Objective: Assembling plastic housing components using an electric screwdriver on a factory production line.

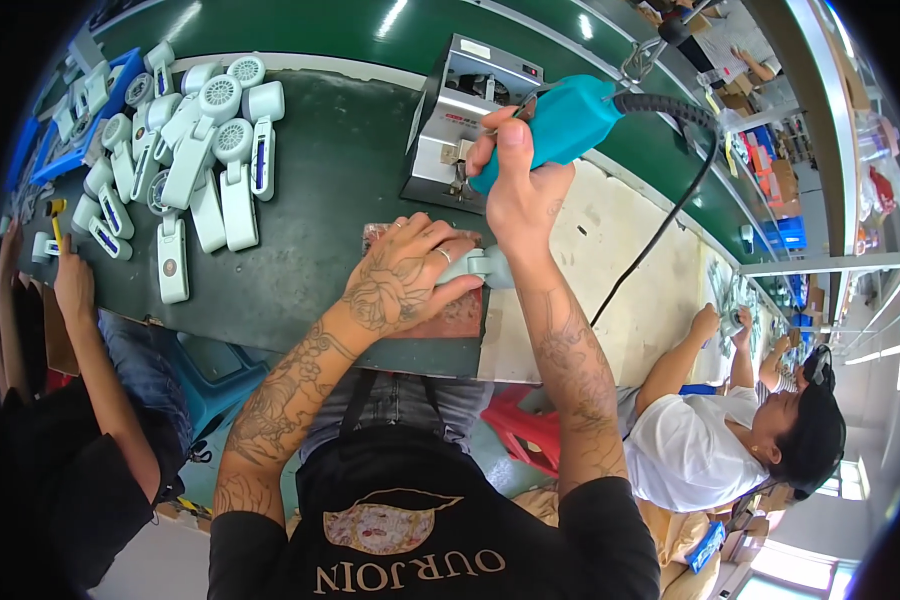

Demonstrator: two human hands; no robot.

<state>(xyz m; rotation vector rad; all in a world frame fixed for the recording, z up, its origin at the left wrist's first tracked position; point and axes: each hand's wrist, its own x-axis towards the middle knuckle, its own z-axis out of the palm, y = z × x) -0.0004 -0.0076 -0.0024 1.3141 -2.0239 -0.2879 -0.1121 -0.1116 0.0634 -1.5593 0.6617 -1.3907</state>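
Left hand [405,272] is pinching a pale fan [480,266], fingers over its far side and thumb along the near side, while the right hand [525,180] is wrapped tight around a teal power tool [570,120] with its thumb up top. Fan sits on a worn red pad [450,320] by the desk's [330,130] front edge, partly hidden by hand and forearm.

Biggest worry imo: the fan skating off that pad if the thumb lets up, since its body looks rounded and smooth. Next would be the tool slipping toward those left fingers, because they're right about where it'd come down. Can't make out its tip from here. Its black cord [660,235] loops down the right and could snag that forearm on a wide swing.

Room-wise, a metal box [440,150] sits just past the pad's far edge, so lifting straight back risks a knock. Toward the desk's left end there's a bare green stretch before the heap of fans [185,175], with a blue bin [122,82] at the far left corner. Going right, the cream sheet [515,345] gives decent space, cord aside. Front edge is tight, so anything dropped there probably lands in the lap.
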